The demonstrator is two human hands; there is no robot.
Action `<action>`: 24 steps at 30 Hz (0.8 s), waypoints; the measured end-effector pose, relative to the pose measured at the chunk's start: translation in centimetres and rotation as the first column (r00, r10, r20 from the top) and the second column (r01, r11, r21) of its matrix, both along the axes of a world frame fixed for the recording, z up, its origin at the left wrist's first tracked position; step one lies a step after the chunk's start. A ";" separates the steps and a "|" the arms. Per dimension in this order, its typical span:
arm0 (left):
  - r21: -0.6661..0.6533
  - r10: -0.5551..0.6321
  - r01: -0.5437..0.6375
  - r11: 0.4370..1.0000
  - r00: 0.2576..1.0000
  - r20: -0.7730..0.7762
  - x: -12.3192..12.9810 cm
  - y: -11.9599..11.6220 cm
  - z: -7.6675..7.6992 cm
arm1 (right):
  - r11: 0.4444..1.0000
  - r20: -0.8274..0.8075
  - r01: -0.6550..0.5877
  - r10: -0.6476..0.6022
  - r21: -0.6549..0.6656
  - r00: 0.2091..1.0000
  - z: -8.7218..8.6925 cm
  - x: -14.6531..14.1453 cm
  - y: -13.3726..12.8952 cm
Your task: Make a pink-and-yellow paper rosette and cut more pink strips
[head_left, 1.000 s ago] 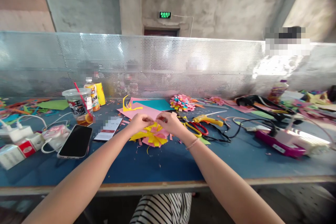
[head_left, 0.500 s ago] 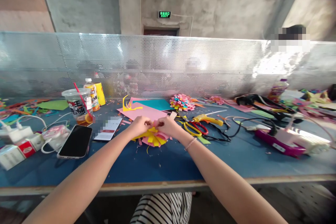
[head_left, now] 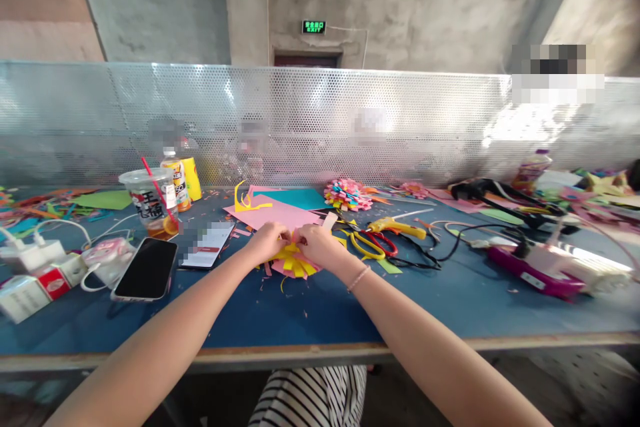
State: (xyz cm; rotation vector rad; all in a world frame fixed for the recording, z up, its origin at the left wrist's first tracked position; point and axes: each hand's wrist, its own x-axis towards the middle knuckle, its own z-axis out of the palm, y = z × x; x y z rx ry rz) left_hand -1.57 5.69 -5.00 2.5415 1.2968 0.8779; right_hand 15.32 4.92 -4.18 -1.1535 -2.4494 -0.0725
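A paper flower (head_left: pixel 299 269) with yellow petals over pink ones lies on the blue table in front of me. Both my hands meet at its far side. My left hand (head_left: pixel 270 240) has thumb and fingers pinched on the flower's upper edge. Close beside it, my right hand (head_left: pixel 320 244) pinches the same edge, its fingertips almost touching the left ones. The fingers cover the flower's far part, so the exact fold they grip is hidden. A pale strip (head_left: pixel 329 221) sticks up just beyond my right hand.
Pink paper (head_left: pixel 270 211) and a finished-looking pink-blue flower (head_left: pixel 347 193) lie behind my hands. Scissors (head_left: pixel 367 245) and a yellow glue gun (head_left: pixel 397 228) are at right, near a purple power strip (head_left: pixel 535 270). Left are phones (head_left: pixel 145 270) and a drink cup (head_left: pixel 150 203). A perforated screen (head_left: pixel 310 123) stands behind.
Both hands stay pinched at the flower's far edge and have shifted only slightly. The right hand has turned a little, now covering more of the flower's pink right side.
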 end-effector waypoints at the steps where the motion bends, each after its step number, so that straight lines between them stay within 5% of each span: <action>1: 0.006 -0.002 0.002 1.000 1.000 -0.012 0.0 0.0 0.0 | 1.000 0.044 0.010 -0.011 0.019 0.999 0.1 -0.1 -0.2; 6: 0.092 0.010 -0.002 0.996 0.997 -0.082 0.3 -0.3 0.2 | 0.998 0.194 -0.002 -0.009 0.057 0.981 0.3 0.0 -0.6; 14: 0.095 -0.054 0.084 0.992 0.957 -0.286 -0.1 -1.0 0.8 | 0.977 0.248 -0.209 0.193 0.040 0.949 1.1 0.9 -0.8; 24: 0.116 -0.071 0.129 0.985 0.910 -0.409 0.4 -1.7 0.9 | 0.972 0.383 -0.234 0.220 -0.011 0.897 1.0 0.5 -1.3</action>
